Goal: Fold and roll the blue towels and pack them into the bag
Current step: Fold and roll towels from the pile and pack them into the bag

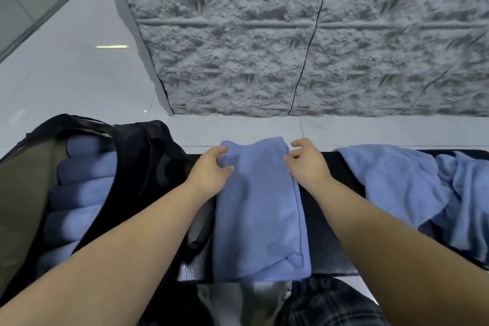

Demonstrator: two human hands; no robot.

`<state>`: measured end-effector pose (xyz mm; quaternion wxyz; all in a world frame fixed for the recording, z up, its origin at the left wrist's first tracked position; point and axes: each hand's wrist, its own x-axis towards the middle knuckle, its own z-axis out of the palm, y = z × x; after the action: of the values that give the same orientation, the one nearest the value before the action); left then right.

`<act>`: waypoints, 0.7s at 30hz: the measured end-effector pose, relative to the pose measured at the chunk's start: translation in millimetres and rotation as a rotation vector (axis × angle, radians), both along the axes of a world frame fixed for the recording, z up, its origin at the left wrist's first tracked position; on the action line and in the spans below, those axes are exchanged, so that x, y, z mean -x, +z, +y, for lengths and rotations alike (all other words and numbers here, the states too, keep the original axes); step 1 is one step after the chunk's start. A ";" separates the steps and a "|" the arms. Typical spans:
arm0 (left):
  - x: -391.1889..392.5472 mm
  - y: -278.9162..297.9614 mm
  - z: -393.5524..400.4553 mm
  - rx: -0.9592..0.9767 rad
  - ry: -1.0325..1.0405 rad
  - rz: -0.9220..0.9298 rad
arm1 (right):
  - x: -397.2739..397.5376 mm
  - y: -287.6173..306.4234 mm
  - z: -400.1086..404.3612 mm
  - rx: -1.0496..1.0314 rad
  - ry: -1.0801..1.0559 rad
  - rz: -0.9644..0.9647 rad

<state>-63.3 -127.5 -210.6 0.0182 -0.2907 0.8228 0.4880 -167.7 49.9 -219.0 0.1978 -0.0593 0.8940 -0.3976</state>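
1. With one folded blue terry towel (260, 209) lying lengthwise in front of me on the black bench top (328, 219), I am at the point between folding and rolling.
2. My left hand (210, 169) rests on the towel's far left edge, thumb laid over the cloth and fingers curled at the corner; I judge it a light pinch.
3. My right hand (304, 160) sits at the far right edge with fingers curled, touching the cloth; I cannot tell whether it truly grips it.
4. To my left, the open black fabric bag (143, 167) already holds several rolled blue towels (84, 193), stacked side by side.
5. To my right, a loose heap of unfolded blue towels (412, 185) waits on the bench.
6. Next, I think, both hands must turn the far end over evenly and roll it toward me, keeping the edges aligned so the roll stays tight.
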 end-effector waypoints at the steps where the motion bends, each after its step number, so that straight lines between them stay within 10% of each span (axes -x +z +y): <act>1: -8.4 -4.8 6.9 0.041 -0.071 -0.014 | -8.3 -3.3 4.2 0.003 0.014 -0.011; 13: -129.0 -29.4 70.2 0.477 -0.558 -0.064 | -122.4 -1.9 59.4 -0.151 0.279 -0.142; 21: -147.6 -31.9 79.7 0.553 -0.260 -0.022 | -147.7 -9.0 71.7 -0.410 0.382 -0.043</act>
<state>84.3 -47.8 -242.4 0.0097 -0.1824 0.9545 0.2358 -20.0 121.6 -228.0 0.2959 -0.1769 0.9241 -0.1652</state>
